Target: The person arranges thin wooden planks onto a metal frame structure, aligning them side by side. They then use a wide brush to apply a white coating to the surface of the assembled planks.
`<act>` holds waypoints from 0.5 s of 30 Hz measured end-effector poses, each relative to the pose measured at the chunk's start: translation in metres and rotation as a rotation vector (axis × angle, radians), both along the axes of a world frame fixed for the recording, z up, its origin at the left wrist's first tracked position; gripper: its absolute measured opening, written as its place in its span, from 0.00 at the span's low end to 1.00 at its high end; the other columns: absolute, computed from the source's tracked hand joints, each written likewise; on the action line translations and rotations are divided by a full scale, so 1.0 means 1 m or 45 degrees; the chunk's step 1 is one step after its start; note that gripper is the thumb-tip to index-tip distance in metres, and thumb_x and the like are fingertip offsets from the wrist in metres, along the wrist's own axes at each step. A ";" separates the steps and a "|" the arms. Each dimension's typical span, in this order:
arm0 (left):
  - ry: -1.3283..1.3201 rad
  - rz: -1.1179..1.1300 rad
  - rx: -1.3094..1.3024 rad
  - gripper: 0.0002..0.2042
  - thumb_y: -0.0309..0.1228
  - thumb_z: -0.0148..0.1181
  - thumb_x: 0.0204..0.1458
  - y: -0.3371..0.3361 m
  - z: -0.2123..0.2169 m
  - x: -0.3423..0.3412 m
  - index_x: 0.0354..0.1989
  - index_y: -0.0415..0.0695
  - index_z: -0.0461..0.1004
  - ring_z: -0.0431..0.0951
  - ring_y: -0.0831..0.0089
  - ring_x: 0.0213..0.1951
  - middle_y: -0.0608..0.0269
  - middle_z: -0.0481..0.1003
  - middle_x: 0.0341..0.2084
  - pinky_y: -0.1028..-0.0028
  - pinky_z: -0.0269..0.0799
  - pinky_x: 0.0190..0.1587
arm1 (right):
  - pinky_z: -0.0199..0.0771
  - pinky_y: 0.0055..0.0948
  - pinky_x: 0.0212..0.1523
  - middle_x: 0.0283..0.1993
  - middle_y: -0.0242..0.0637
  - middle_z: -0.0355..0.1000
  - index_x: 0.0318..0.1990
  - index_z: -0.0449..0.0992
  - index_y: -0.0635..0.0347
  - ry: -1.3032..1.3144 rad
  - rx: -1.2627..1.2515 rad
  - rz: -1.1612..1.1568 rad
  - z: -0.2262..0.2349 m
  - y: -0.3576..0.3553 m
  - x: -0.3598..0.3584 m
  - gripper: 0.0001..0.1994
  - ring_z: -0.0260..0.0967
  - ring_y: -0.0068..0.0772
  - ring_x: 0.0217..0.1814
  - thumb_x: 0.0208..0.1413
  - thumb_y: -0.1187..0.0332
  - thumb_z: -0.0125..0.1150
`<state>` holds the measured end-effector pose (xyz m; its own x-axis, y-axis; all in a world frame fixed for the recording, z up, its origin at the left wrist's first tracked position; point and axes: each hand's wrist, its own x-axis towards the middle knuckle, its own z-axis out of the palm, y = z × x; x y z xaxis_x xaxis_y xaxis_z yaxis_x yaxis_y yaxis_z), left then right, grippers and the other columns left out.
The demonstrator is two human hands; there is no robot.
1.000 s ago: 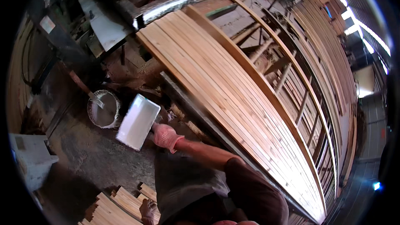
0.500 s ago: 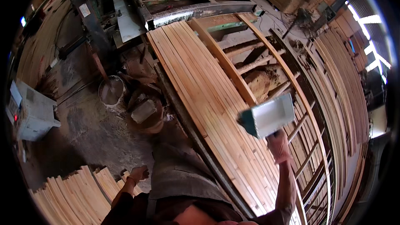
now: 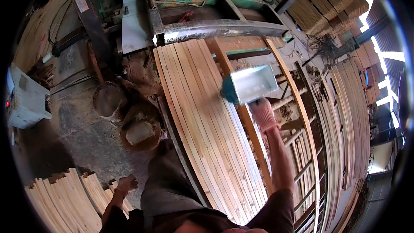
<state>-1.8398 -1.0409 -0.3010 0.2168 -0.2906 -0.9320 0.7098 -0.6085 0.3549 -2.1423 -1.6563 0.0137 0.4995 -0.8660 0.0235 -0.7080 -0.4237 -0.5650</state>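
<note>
Hands are well apart: the pink-gloved right hand point(image 3: 262, 113) is closed on the short handle of a box-shaped hand applicator point(image 3: 254, 84), white inside and teal outside. The left hand point(image 3: 126, 184) hangs low beside the short wooden strips point(image 3: 64, 194) stacked at lower left; it looks loosely curled with nothing showing in it, and how far it is closed I cannot tell.

The applicator is over the right edge of the row of long wooden strips point(image 3: 202, 133), reaching across a lone rail point(image 3: 258, 153) toward the laddered frame point(image 3: 302, 103); contact cannot be made out. A second ago it was by the crusted bucket point(image 3: 108, 114); now it is up toward the strips' far end, so the work, I judge, has passed from bucket to wood.

Its long axis lies crosswise to the strips, right end slightly higher; the open mouth faces the camera, the teal side left, the handle toward the person. Past the far ends runs a worn steel beam point(image 3: 224, 31).
</note>
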 end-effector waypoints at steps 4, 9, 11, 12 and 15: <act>-0.087 -0.019 0.127 0.23 0.46 0.62 0.56 0.009 0.023 0.015 0.48 0.36 0.77 0.81 0.62 0.35 0.53 0.80 0.37 0.60 0.79 0.41 | 0.81 0.47 0.43 0.41 0.66 0.76 0.45 0.75 0.73 0.250 -0.205 0.035 -0.043 -0.120 0.110 0.22 0.77 0.63 0.44 0.64 0.56 0.54; 0.088 0.313 0.449 0.24 0.42 0.60 0.58 0.035 0.030 0.015 0.52 0.32 0.72 0.80 0.63 0.35 0.49 0.79 0.42 0.67 0.77 0.33 | 0.79 0.49 0.43 0.40 0.61 0.78 0.48 0.77 0.69 0.076 -0.055 -0.059 -0.040 -0.165 0.202 0.23 0.77 0.62 0.44 0.65 0.52 0.55; 0.111 0.298 0.479 0.23 0.43 0.59 0.58 0.046 0.024 0.010 0.51 0.33 0.73 0.79 0.65 0.33 0.51 0.78 0.41 0.67 0.75 0.32 | 0.79 0.48 0.43 0.38 0.59 0.78 0.45 0.78 0.69 0.070 -0.068 -0.071 -0.043 -0.171 0.216 0.23 0.77 0.62 0.44 0.65 0.52 0.55; 0.052 0.260 0.407 0.22 0.43 0.59 0.58 0.042 0.022 0.008 0.50 0.34 0.73 0.78 0.65 0.32 0.52 0.78 0.39 0.66 0.75 0.32 | 0.76 0.44 0.39 0.33 0.52 0.76 0.43 0.78 0.69 0.054 -0.020 -0.037 -0.043 -0.174 0.218 0.23 0.76 0.52 0.39 0.64 0.51 0.56; -0.076 0.101 0.219 0.21 0.45 0.58 0.58 0.017 0.030 0.013 0.46 0.36 0.75 0.78 0.66 0.31 0.55 0.78 0.34 0.66 0.74 0.33 | 0.72 0.37 0.32 0.22 0.38 0.70 0.37 0.77 0.70 -0.020 0.078 -0.005 -0.038 -0.168 0.192 0.24 0.74 0.33 0.29 0.63 0.50 0.58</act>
